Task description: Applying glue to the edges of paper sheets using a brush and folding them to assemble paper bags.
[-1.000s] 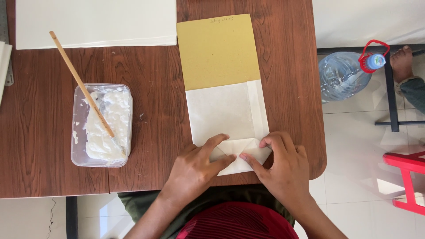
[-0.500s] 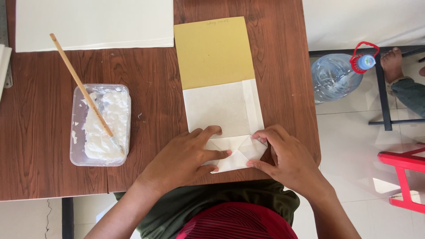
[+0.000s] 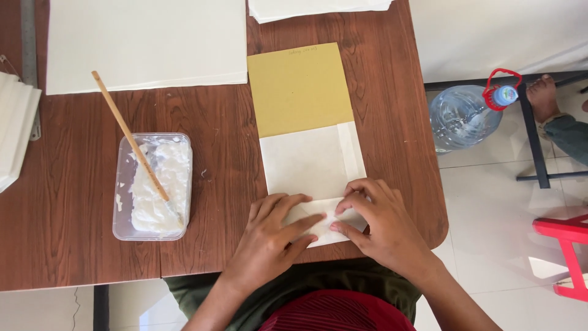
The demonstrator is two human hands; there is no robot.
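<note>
A cream paper sheet [image 3: 309, 162] lies on the brown wooden table [image 3: 79, 257], partly over a mustard-yellow card [image 3: 299, 89]. The paper's near end is folded up into a flap [image 3: 324, 222]. My left hand [image 3: 272, 239] lies flat on the flap's left part, fingers spread and pressing down. From the right, my right hand [image 3: 380, 224] pinches and presses the flap's right edge with its fingertips.
A clear plastic tub of white paste [image 3: 153, 187] with a wooden stick [image 3: 125, 132] in it stands left of the paper. Large cream sheets [image 3: 144, 43] lie at the back, a paper stack [image 3: 15, 132] at far left. A water bottle [image 3: 465, 113], another person's foot [image 3: 542, 95] and a red stool [image 3: 566, 248] are on the floor at right.
Both hands have shifted slightly along the folded flap, the left hand sliding rightward over it. The camera view has drifted a little.
</note>
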